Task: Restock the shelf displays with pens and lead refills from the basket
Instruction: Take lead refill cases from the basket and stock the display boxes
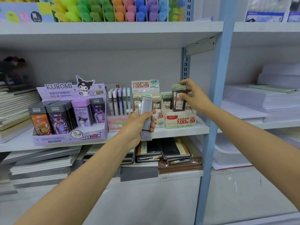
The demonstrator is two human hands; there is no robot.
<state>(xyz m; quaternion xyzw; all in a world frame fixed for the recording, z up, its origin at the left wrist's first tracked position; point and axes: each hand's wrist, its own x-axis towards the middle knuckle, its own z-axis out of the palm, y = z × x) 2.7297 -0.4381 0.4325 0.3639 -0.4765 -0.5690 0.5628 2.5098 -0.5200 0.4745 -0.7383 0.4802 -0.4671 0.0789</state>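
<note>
While a grey lead refill case [146, 111] with a pale green cap is held upright in the left hand [137, 125], fingers and thumb curled round its lower half, two green-capped refill cases [178, 96] are pinched near their tops between the thumb and fingers of the right hand [194, 95]. The case in the left hand is raised just before the front edge of the shelf [178, 132], and the 0.5 display box [145, 86] is partly covered by it. Whether a second case lies behind it cannot be told.

The pinched pair stands taller than its neighbours, with the lower ends down in the 0.7 display box [180, 121]. That box is set at the right end of the shelf, close to the front edge and touching the 0.5 display box on its left. More cases of the same kind are seen lined up in both boxes.

Left of the 0.5 display box a pen display [118, 101] with pastel pens is placed. Beyond it, toward the left end, a purple Kuromi box [69, 137] is filled with dark and purple refill packs. Rows of coloured highlighters [113, 12] are ranged on the board above. Stacked notebooks [175, 150] are stored under the shelf, and piles of white paper [259, 98] are laid in the next bay, past the blue upright [221, 62].
</note>
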